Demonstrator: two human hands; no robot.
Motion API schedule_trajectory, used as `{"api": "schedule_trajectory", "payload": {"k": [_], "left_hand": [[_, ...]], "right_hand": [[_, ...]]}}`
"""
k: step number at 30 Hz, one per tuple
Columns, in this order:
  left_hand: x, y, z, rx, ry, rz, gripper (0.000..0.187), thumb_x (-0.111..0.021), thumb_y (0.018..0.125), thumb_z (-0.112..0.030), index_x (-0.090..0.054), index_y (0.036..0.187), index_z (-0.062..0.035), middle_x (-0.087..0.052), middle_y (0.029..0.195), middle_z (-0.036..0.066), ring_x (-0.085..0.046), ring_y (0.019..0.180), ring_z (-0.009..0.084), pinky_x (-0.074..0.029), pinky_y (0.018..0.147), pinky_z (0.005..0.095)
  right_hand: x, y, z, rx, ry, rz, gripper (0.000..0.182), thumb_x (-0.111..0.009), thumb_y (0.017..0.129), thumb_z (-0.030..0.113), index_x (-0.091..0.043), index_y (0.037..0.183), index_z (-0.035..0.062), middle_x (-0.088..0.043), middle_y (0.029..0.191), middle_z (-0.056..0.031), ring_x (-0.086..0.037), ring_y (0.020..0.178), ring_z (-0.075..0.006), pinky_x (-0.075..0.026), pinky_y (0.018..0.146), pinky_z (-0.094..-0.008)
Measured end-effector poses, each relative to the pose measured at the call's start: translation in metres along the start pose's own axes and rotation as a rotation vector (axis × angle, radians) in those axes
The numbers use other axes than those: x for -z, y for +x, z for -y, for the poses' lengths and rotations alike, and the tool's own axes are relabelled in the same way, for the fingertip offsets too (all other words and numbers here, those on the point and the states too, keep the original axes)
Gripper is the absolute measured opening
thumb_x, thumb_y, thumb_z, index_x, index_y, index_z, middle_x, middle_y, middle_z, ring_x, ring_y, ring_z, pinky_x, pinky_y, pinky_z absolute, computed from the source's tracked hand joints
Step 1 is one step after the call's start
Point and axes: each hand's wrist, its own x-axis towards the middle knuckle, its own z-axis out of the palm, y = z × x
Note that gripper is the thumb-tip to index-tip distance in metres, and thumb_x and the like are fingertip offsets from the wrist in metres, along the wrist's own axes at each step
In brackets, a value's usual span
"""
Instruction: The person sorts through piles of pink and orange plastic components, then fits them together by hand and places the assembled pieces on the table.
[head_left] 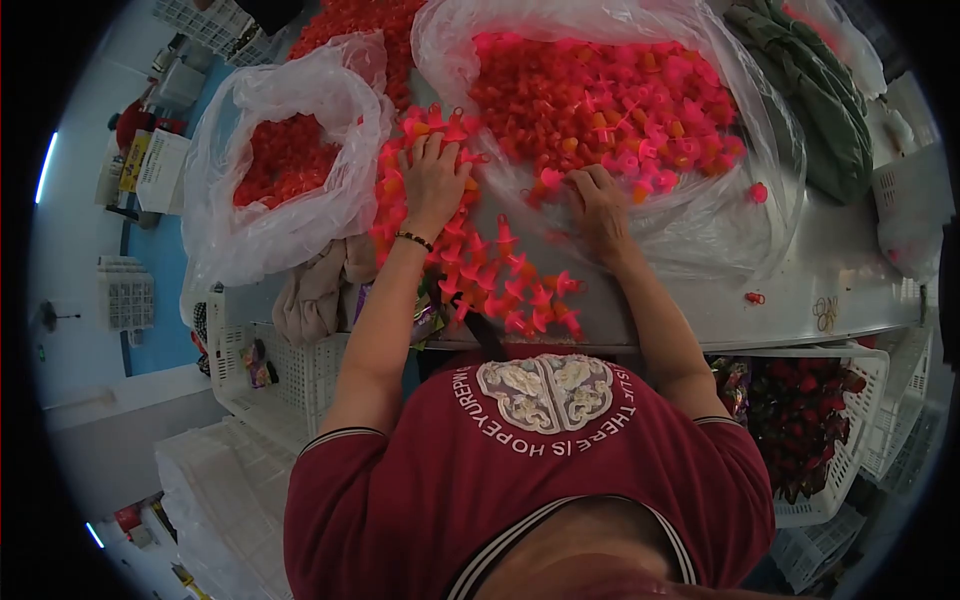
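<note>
My left hand (436,182), with a dark beaded bracelet at its wrist, lies with fingers spread on a pile of red and pink plastic pieces (478,262) on the metal table (600,305). Near the front edge of a large clear bag (690,235) is my right hand (600,205), its fingers bent beside a pink piece (551,178). Whether its fingertips hold that piece is hard to make out. The large bag is open and full of pink and red pieces (620,110). Another open bag (215,205) with red pieces (285,160) stands at the left.
Dark green cloth (815,110) lies at the right. One loose pink piece (758,192) and a small red one (755,298) rest on the right side. Below the table edge are white baskets (865,400), one holding dark red items (800,415). Beige cloth (312,295) hangs at left.
</note>
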Motion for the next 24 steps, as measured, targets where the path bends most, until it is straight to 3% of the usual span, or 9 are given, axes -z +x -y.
{"api": "schedule_trajectory", "payload": {"k": [3,5,12,14,21,24], "left_hand": [[-0.003,0.003,0.008,0.019,0.024,0.025,0.033,-0.068,0.081,-0.026,-0.063,0.108,-0.0061,-0.054,0.125,0.011,-0.043,0.122,0.029,-0.033,0.1,0.0536],[-0.007,-0.001,0.01,0.08,0.024,0.017,0.035,-0.066,0.082,-0.022,-0.061,0.113,-0.0066,-0.051,0.129,0.012,-0.041,0.125,0.0306,-0.031,0.103,0.0547],[-0.008,0.019,-0.008,0.033,-0.017,-0.048,0.041,-0.062,0.084,-0.021,-0.056,0.122,-0.0072,-0.046,0.138,0.012,-0.033,0.134,0.0322,-0.027,0.106,0.0605],[-0.006,0.02,-0.003,0.046,0.13,0.159,0.041,-0.062,0.085,-0.025,-0.055,0.122,-0.0064,-0.044,0.142,0.011,-0.032,0.136,0.0327,-0.026,0.105,0.0633],[0.003,0.016,0.005,0.188,0.213,0.172,0.041,-0.062,0.086,-0.028,-0.056,0.12,-0.0049,-0.052,0.131,0.011,-0.04,0.129,0.034,-0.026,0.104,0.0639],[-0.006,0.03,0.004,0.146,0.173,0.004,0.036,-0.064,0.084,-0.024,-0.06,0.113,-0.004,-0.055,0.126,0.011,-0.043,0.126,0.0321,-0.027,0.104,0.06]], "right_hand": [[0.002,0.003,0.003,-0.026,-0.004,-0.003,0.023,-0.065,0.083,0.01,-0.062,0.106,0.0057,-0.056,0.089,-0.0109,-0.057,0.082,-0.0306,-0.048,0.071,-0.0405],[0.007,0.001,0.009,-0.088,-0.041,0.119,0.028,-0.064,0.084,0.01,-0.06,0.112,0.0049,-0.056,0.094,-0.0138,-0.057,0.087,-0.0311,-0.047,0.076,-0.04],[0.003,-0.006,-0.007,-0.014,-0.128,0.134,0.03,-0.065,0.083,0.009,-0.061,0.112,0.0065,-0.055,0.09,-0.0122,-0.056,0.085,-0.0297,-0.046,0.075,-0.0394],[-0.002,-0.005,-0.005,0.045,-0.129,0.125,0.029,-0.056,0.082,0.008,-0.062,0.11,0.006,-0.055,0.088,-0.0115,-0.057,0.087,-0.0287,-0.047,0.075,-0.0385],[0.003,-0.003,0.002,0.032,-0.119,0.129,0.028,-0.058,0.08,0.006,-0.063,0.108,0.0052,-0.055,0.089,-0.0106,-0.057,0.089,-0.0282,-0.046,0.077,-0.0394],[0.006,0.002,0.005,0.005,-0.1,0.123,0.028,-0.059,0.08,0.006,-0.062,0.107,0.0047,-0.055,0.089,-0.0107,-0.056,0.089,-0.0282,-0.046,0.078,-0.0392]]}}
